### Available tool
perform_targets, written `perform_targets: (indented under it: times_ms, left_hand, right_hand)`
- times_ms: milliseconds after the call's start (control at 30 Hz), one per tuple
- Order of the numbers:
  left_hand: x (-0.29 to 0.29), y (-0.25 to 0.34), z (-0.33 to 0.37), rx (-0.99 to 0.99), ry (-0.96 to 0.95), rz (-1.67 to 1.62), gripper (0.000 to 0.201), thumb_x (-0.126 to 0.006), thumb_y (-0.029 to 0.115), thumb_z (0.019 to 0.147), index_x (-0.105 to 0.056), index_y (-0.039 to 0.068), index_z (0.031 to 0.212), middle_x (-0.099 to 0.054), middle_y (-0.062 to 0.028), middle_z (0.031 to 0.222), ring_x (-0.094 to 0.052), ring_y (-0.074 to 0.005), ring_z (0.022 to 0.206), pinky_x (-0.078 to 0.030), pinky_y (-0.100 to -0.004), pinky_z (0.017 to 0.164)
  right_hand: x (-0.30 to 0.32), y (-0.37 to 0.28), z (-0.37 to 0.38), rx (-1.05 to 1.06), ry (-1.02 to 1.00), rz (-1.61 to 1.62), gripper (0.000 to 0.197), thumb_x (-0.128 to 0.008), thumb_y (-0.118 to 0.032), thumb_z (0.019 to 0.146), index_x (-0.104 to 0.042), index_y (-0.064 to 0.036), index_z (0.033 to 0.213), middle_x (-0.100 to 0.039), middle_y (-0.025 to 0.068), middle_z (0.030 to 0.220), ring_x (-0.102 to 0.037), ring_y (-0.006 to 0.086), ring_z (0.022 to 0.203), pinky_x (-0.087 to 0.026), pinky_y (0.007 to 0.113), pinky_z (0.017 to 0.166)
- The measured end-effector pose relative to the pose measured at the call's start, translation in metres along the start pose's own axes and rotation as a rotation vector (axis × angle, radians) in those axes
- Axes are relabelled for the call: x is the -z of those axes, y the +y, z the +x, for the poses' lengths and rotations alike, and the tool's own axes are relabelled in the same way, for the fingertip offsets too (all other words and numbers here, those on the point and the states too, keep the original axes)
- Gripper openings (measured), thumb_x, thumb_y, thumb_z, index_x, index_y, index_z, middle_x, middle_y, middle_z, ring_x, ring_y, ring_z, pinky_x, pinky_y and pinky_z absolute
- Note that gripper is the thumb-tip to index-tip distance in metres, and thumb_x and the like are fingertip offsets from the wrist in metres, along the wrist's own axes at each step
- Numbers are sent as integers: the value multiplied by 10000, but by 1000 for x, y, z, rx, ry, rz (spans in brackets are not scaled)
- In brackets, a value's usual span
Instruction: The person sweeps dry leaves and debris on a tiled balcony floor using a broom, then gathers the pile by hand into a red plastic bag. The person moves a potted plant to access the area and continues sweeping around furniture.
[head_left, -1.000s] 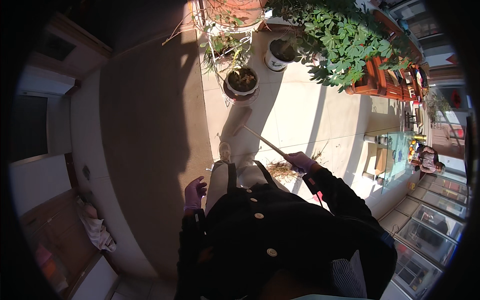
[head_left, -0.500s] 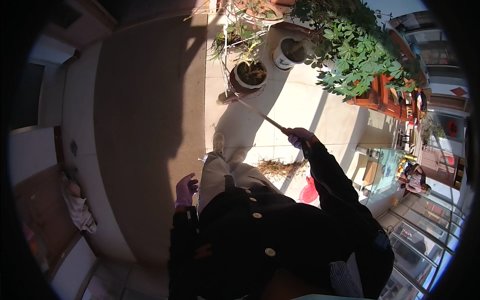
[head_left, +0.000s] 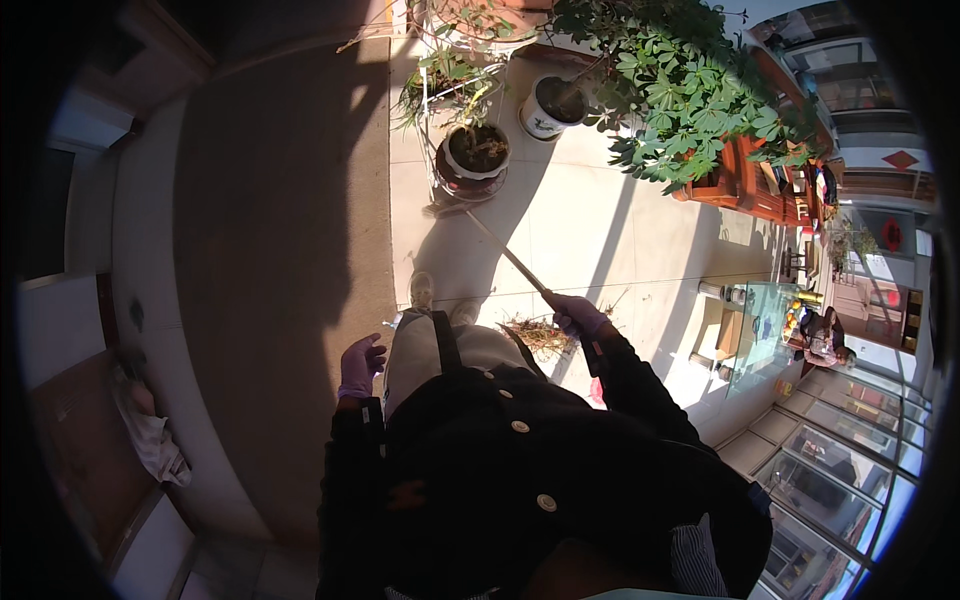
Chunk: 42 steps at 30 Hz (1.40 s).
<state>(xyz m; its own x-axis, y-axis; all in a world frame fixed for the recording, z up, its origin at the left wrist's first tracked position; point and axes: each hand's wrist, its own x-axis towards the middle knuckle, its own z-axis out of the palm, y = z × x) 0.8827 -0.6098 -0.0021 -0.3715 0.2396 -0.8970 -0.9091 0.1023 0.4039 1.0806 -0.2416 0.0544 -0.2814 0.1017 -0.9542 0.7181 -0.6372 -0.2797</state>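
My right hand (head_left: 580, 317), in a purple glove, is closed around the upper end of a broom's long thin handle (head_left: 510, 255). The broom head (head_left: 446, 210) rests on the pale tiles just below a round potted plant (head_left: 476, 152). Dry plant debris (head_left: 540, 336) lies in a heap on the floor between my legs and my right hand. My left hand (head_left: 362, 366), also gloved, hangs beside my left thigh with nothing in it, its fingers loosely bent and apart.
Beyond the broom stands a white pot (head_left: 552, 105), with a large leafy plant (head_left: 680, 95) at its right. A brown mat (head_left: 265, 260) runs along the left. Part of a red object (head_left: 597, 390) shows beside my jacket. A glass table (head_left: 765, 330) and a seated person (head_left: 825, 340) are farther right.
My right hand has come down toward my body with the broom handle, and the broom head has drawn slightly away from the pot. The red object is now mostly hidden. The whole view has shifted slightly.
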Motion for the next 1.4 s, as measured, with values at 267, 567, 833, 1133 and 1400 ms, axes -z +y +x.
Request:
perform_targets:
  times_ms: [267,567,833,1133,1400]
  left_hand:
    - [-11,16,-20,-36,35,87,329,-554,231,830,-573,9,1071,-573,-73,714,-489,-134,544,-373,-264,484]
    - [-41,2,-24,146,145,150,303,-598,201,802,-596,13,1038,-573,-75,674,-478,-132,512,-366,-257,474]
    - [-72,13,-51,185,219,324,136,-628,200,791,-566,80,808,-516,-20,630,-436,-96,469,-333,-222,421]
    - [-107,9,-44,193,173,422,166,-584,217,829,-619,86,926,-486,35,610,-399,-66,476,-276,-214,417]
    - [-120,13,-40,188,131,408,191,-594,203,827,-629,77,966,-512,13,636,-411,-72,475,-278,-212,414]
  right_hand:
    - [58,48,11,-32,200,222,326,-556,-352,893,-453,-134,673,-457,-16,532,-392,56,379,-279,202,328]
    - [86,51,21,115,359,185,351,-517,-418,895,-558,-116,1068,-491,22,536,-416,91,345,-299,237,292]
    - [84,-6,155,171,415,182,293,-504,-369,891,-588,-89,910,-508,66,547,-466,146,381,-340,283,346]
    - [28,17,113,153,298,607,335,-502,-430,895,-572,-192,1119,-512,35,581,-437,118,367,-299,261,311]
    - [117,6,130,163,332,234,207,-462,-260,910,-567,-82,915,-497,44,603,-485,142,430,-367,276,380]
